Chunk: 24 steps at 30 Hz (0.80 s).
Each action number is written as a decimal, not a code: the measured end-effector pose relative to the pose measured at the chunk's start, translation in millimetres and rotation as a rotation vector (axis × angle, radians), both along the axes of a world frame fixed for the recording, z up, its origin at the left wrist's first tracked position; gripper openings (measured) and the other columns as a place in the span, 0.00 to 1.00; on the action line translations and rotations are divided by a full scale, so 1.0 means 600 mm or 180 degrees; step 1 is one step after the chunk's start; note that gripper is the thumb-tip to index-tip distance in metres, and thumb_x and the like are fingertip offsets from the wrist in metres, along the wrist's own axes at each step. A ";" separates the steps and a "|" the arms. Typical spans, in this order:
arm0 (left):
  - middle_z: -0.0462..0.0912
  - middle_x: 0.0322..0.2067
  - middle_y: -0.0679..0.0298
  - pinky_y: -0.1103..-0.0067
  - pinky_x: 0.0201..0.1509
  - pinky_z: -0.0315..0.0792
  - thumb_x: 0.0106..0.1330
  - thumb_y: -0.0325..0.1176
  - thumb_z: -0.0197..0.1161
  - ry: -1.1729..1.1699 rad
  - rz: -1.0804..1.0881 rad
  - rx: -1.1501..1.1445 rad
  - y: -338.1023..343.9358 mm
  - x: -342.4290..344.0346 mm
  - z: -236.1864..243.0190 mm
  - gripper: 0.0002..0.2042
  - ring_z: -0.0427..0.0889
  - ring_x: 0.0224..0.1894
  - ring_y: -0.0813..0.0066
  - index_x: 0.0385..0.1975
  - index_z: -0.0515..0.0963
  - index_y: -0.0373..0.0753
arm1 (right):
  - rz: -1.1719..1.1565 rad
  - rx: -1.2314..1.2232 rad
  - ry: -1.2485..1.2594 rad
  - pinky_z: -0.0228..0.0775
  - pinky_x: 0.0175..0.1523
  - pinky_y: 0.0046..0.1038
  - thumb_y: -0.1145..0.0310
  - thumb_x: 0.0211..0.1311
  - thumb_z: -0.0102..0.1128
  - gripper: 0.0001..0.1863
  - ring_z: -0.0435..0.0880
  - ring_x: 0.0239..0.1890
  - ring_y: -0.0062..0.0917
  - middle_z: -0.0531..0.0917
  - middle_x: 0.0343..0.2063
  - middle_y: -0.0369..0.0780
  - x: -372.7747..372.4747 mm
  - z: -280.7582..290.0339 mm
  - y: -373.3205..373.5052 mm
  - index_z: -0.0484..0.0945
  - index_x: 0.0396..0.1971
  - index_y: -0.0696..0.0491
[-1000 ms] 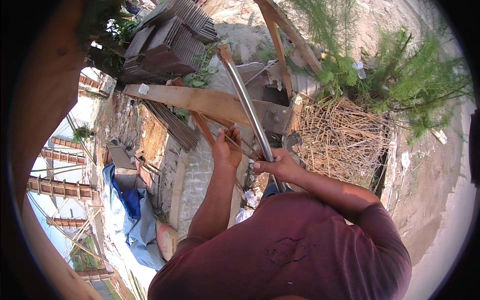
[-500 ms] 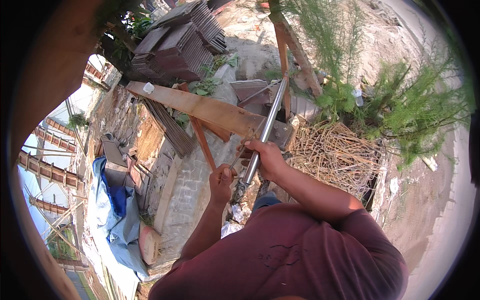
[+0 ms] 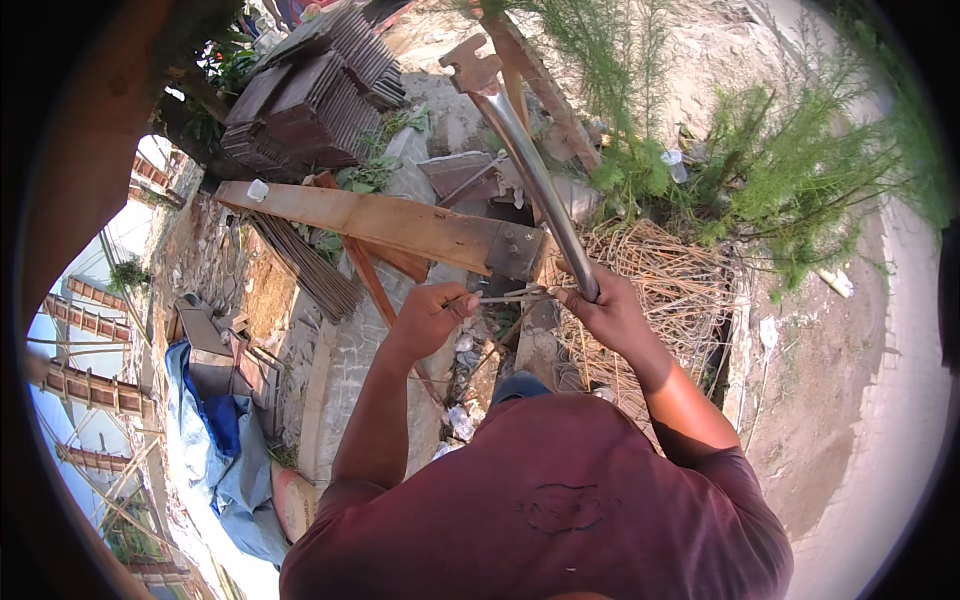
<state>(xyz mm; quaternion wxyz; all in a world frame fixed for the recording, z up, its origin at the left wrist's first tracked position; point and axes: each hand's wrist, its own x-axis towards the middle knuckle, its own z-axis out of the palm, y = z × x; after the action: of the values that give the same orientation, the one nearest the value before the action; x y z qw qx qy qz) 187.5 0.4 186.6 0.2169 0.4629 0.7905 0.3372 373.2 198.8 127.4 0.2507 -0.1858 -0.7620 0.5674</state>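
Observation:
My right hand (image 3: 610,312) is closed around the lower end of a rebar bender (image 3: 540,180), a shiny metal pipe that slants up and away to a rusty notched head. In my left hand (image 3: 430,315), a pinch of thumb and fingers grips a thin bent steel rod (image 3: 508,298). That rod spans the space between my hands, its other end against my right thumb and fingertips. Just beyond them lies a wooden plank (image 3: 390,220) with a dark metal plate (image 3: 518,250) on its near end.
A heap of bent thin rods (image 3: 655,290) lies at the right. Straight rods (image 3: 305,265) lean under the plank, beside slanting wooden legs. Stacked ridged tiles (image 3: 300,110) stand far left, a blue tarp (image 3: 240,490) near left. Feathery green branches (image 3: 790,190) reach in from the right.
The rebar bender's near end has moved up and right with my right hand, and its notched head now shows at the top. My hands have moved apart, the bent rod now level between them.

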 end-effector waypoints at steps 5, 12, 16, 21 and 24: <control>0.77 0.20 0.61 0.79 0.31 0.67 0.62 0.48 0.62 0.0230 -0.0123 -0.0087 0.047 -0.005 0.042 0.21 0.73 0.25 0.79 0.25 0.76 0.31 | 0.0558 0.0360 -0.0349 0.70 0.37 0.31 0.61 0.54 0.65 0.18 0.79 0.27 0.31 0.79 0.23 0.44 -0.044 -0.001 -0.006 0.79 0.42 0.55; 0.75 0.19 0.68 0.83 0.27 0.66 0.65 0.48 0.59 -0.1243 0.0443 0.0687 -0.011 -0.101 -0.059 0.19 0.72 0.22 0.81 0.30 0.76 0.34 | 0.0099 0.0395 -0.0005 0.64 0.28 0.26 0.66 0.55 0.66 0.10 0.69 0.19 0.21 0.74 0.16 0.38 -0.091 -0.034 -0.007 0.76 0.27 0.57; 0.72 0.17 0.69 0.82 0.24 0.64 0.69 0.47 0.54 -0.1764 0.1157 0.0412 -0.120 -0.129 -0.255 0.19 0.68 0.20 0.82 0.28 0.75 0.35 | 0.0197 0.0252 -0.0347 0.65 0.29 0.26 0.67 0.53 0.66 0.11 0.71 0.20 0.21 0.76 0.16 0.37 -0.146 -0.081 0.039 0.78 0.29 0.59; 0.71 0.16 0.66 0.78 0.24 0.62 0.69 0.45 0.53 -0.0580 0.1753 0.0179 -0.100 -0.156 -0.282 0.19 0.66 0.19 0.80 0.24 0.75 0.34 | -0.0176 0.0137 -0.0766 0.69 0.31 0.28 0.66 0.50 0.66 0.12 0.78 0.21 0.24 0.80 0.18 0.40 -0.226 -0.123 0.049 0.79 0.30 0.59; 0.70 0.15 0.66 0.78 0.25 0.62 0.69 0.44 0.53 -0.0461 0.1806 -0.0080 -0.091 -0.157 -0.262 0.19 0.65 0.19 0.79 0.23 0.75 0.33 | -0.0042 0.0213 -0.1042 0.71 0.32 0.28 0.67 0.48 0.66 0.13 0.82 0.24 0.26 0.82 0.20 0.41 -0.247 -0.151 0.079 0.80 0.31 0.60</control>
<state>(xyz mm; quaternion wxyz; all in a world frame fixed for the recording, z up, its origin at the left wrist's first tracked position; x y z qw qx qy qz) 93.4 -54.5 29.4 0.1755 0.1954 0.8750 0.4067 224.8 246.2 36.7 0.1330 -0.2722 -0.8100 0.5022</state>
